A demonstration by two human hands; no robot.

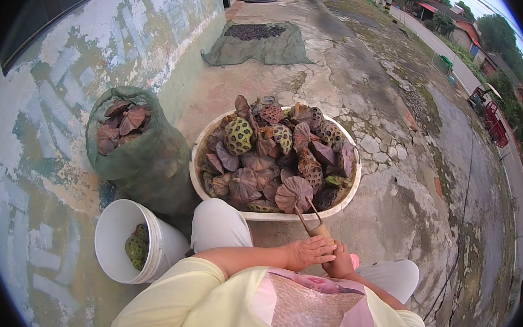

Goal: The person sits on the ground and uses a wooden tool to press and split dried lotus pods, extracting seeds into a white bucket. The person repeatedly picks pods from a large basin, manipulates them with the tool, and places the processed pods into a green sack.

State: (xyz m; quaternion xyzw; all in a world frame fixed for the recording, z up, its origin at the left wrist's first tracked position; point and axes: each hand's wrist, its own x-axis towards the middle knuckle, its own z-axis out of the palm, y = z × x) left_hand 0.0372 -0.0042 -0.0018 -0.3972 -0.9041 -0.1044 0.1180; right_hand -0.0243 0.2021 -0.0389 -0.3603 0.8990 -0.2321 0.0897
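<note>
A two-pronged tool with a wooden handle (320, 230) points away from me over the near rim of a round basket (353, 191). Its metal prongs reach a brown dried lotus seed pod (293, 194) at the basket's front edge. My right hand (341, 260) is closed around the end of the handle. Against it, my left hand (312, 254) lies over the handle end, its fingers bent; whether it grips the handle too is partly hidden. Brown pods and several green ones, such as a green lotus pod (238, 136), fill the basket in a heap.
Left of the basket, a green mesh sack (144, 166) of brown pods stands by a peeling wall (58, 115). A white bucket (114, 244) holding a few green pods is nearer me. Dark pieces lie on a green net (261, 50) farther off on cracked concrete (378, 196).
</note>
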